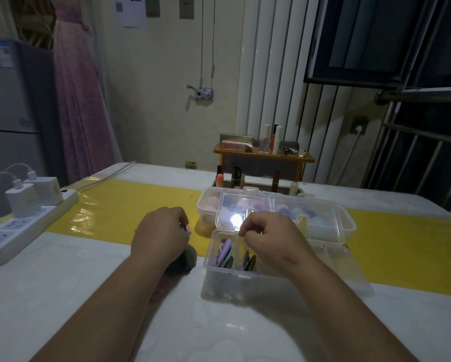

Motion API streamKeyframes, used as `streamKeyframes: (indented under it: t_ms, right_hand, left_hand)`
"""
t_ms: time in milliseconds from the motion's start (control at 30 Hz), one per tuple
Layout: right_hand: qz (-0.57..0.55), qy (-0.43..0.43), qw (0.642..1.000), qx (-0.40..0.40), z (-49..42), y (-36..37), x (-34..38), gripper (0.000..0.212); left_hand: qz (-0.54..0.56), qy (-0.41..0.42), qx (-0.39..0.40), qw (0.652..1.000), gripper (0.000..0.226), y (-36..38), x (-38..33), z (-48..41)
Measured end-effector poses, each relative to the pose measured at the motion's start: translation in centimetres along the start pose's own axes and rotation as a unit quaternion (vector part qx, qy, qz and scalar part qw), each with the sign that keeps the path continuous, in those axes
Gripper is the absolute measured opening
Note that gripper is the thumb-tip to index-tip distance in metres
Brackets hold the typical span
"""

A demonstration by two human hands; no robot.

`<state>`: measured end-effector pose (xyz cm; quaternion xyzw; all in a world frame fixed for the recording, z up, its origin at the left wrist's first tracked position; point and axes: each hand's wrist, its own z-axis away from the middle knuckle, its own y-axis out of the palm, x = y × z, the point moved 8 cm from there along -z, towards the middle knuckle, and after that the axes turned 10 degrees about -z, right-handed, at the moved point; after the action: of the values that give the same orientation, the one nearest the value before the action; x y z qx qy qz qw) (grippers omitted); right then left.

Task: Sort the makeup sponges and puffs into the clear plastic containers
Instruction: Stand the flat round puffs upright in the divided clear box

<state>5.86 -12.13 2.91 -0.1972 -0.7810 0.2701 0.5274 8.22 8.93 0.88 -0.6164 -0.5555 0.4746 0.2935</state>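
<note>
— Fingers (241, 232) of the right hand (268, 239)?
— Pinched together over the near box (227, 276); whether they hold anything, I cannot tell.
— The left hand (159, 236)?
— Curled on the bench (62, 278), fingers closed round something pink, mostly hidden.
— The puffs (225, 253)?
— Upright in the near box; more sit in the far box (347, 228).

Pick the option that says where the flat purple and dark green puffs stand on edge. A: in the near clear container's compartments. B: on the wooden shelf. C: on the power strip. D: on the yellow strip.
A: the puffs stand on edge inside the divided near clear container, just below the right hand.
</note>
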Motion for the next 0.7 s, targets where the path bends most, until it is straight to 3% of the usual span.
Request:
streamKeyframes:
  t_ms: [200,433,567,700]
  right_hand:
    - [-0.012,0.000,1.000,-0.003,0.0,0.0,0.0,0.019]
    - [-0.035,-0.006,0.999,-0.012,0.0,0.0,0.0,0.019]
    - [-0.060,-0.018,0.998,-0.028,0.0,-0.5,0.3,0.017]
    - [-0.079,-0.031,0.996,-0.030,0.1,-0.5,0.6,0.026]
  left_hand:
    - [0.034,-0.011,-0.062,0.997,0.005,-1.6,-0.1,0.3]
    - [0.193,-0.025,-0.099,0.976,0.019,-2.3,-0.2,0.5]
    - [0.300,-0.045,-0.104,0.947,0.017,-2.2,-0.2,0.7]
    - [0.453,-0.091,-0.075,0.883,0.013,-1.5,0.0,0.7]
